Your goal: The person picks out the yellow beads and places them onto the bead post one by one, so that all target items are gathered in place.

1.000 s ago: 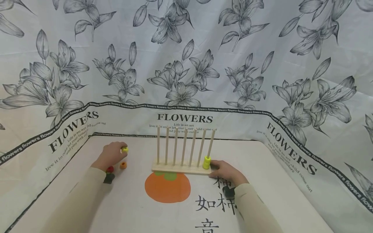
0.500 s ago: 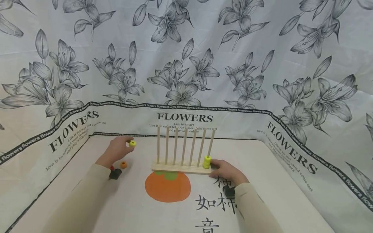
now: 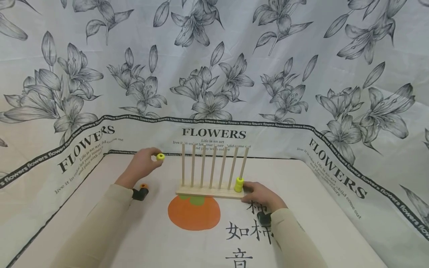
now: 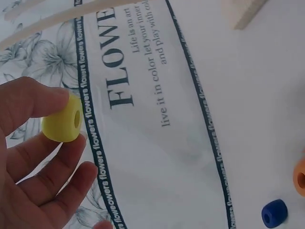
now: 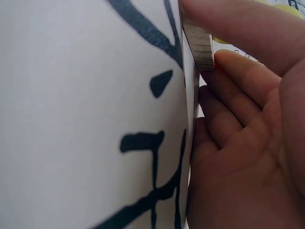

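Your sleeves (image 3: 95,227) beige. Yellow bead (image 3: 161,158), orange bead (image 4: 298,171), dark blue bead (image 4: 275,213). Rack (image 3: 209,191) pale tan. Backdrop (image 3: 231,37) white, grey lily print.

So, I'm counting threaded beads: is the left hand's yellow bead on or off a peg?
Off: the left hand pinches the yellow bead apart from the wooden pegs, with none running through it.

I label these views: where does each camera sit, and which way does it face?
Head: worn there, facing forward and down at the pegged stand; left hand, right hand and sleeves show.
Left wrist: worn there, facing the pinched yellow bead; left hand shows.
Right wrist: worn there, facing printed tabletop and stand's end; right hand shows.
Head and left wrist share that bead.
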Available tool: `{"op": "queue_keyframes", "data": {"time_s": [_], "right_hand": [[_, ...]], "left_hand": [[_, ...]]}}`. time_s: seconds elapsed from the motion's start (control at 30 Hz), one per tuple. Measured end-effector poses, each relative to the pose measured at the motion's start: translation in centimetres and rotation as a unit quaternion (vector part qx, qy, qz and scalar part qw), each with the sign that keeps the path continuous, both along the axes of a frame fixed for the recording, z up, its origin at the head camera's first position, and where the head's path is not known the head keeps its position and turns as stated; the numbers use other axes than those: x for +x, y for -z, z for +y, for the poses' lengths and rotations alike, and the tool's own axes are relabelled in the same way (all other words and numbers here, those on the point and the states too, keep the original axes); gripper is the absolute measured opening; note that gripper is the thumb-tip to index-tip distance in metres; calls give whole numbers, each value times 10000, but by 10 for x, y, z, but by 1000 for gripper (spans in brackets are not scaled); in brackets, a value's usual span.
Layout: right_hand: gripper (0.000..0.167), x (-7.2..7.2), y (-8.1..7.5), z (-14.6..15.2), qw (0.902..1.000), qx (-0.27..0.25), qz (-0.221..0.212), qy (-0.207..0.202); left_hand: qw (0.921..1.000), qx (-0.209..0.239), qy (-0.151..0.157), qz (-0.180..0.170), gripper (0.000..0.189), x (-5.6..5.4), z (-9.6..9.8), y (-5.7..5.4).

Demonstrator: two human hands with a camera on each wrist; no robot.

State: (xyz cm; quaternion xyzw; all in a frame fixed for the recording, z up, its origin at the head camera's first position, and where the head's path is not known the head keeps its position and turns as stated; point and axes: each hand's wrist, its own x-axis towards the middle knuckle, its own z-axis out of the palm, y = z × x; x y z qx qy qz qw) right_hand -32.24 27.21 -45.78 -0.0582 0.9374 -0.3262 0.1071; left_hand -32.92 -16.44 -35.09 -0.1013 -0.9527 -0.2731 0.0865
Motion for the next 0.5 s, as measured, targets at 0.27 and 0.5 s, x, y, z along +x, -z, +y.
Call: {"op": "queue_keyframes", "data": {"time_s": [0.27, 0.5], "right_hand": [[78, -3, -1, 0, 9999, 84, 7, -69], [78, -1, 0, 0, 9999, 74, -9, -87]], "left_hand": [[9992, 353, 195, 30, 38, 5, 13, -15], [9983, 482, 297, 110, 38, 12, 27, -29]]}}
